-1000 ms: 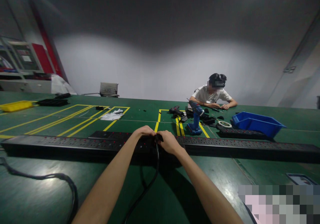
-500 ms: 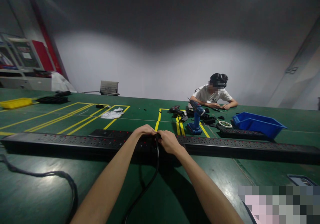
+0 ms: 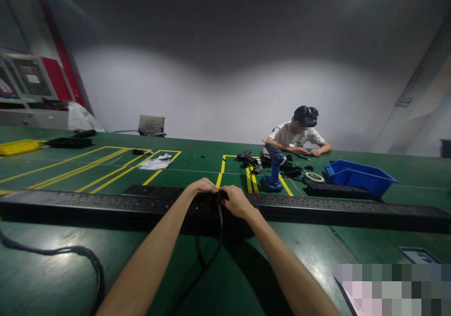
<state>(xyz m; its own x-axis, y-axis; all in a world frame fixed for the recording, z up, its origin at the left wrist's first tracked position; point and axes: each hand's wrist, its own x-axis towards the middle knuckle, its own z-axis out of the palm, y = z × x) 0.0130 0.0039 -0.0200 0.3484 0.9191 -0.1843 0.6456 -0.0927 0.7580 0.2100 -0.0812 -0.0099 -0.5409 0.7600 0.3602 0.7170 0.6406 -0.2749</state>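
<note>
Both my hands meet at the middle of a long black power strip [image 3: 317, 211] lined with sockets and small red marks. My left hand [image 3: 203, 187] is closed, its fingertips pinched by a small dark part whose kind I cannot make out. Closed around the upper end of a black cable [image 3: 220, 231] is my right hand [image 3: 235, 200], its thumb and finger close to the left fingertips. From there the cable hangs over the strip's near side and curves down left across the table. A shorter black strip [image 3: 155, 191] lies behind the long one on the left.
On the green table [image 3: 116, 231] a blue cordless drill [image 3: 274, 170] stands upright beyond the strip. Right of it are a tape roll [image 3: 314, 177] and a blue bin [image 3: 362, 177]. White gloves [image 3: 157, 161] lie left. A co-worker [image 3: 298, 133] leans on the far edge.
The view has shifted slightly. My hands stay together at the same spot on the strip, with the right fingers turned a little around the cable end.
</note>
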